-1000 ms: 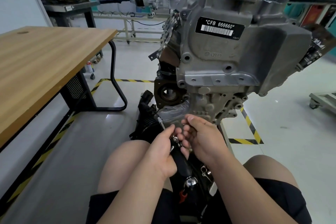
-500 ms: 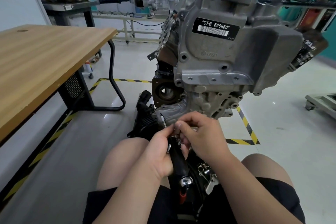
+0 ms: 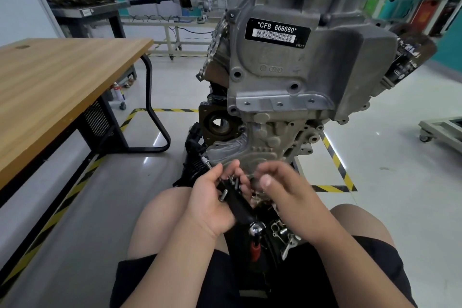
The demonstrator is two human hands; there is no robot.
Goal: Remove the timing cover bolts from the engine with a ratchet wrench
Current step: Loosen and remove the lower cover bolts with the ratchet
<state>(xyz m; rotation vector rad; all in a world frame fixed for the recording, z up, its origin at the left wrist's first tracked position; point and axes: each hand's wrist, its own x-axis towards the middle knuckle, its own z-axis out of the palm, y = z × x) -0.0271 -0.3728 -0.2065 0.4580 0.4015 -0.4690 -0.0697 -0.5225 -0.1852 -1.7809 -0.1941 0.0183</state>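
The grey engine (image 3: pixel 300 87) stands upright in front of me, its timing cover (image 3: pixel 270 147) at the lower front. My left hand (image 3: pixel 212 202) is closed around the black ratchet wrench handle (image 3: pixel 240 202), and several loose bolts (image 3: pixel 231 182) lie against its fingers. The wrench's metal tip (image 3: pixel 205 159) pokes out above the hand, beside the cover's lower left edge. My right hand (image 3: pixel 280 190) hovers just right of the left, fingers curled and blurred, a little below the cover. I cannot tell whether it holds a bolt.
A wooden table (image 3: pixel 57 82) on a black frame stands to the left. Yellow-black tape (image 3: pixel 335 157) marks the floor around the engine. A wheeled cart (image 3: pixel 442 127) sits at the right edge. Benches with engine parts (image 3: pixel 205 0) line the back wall. My knees flank the engine's base.
My right hand has drawn away from the left, to the right, uncovering the bolts in the left hand. The view has come closer to the engine.
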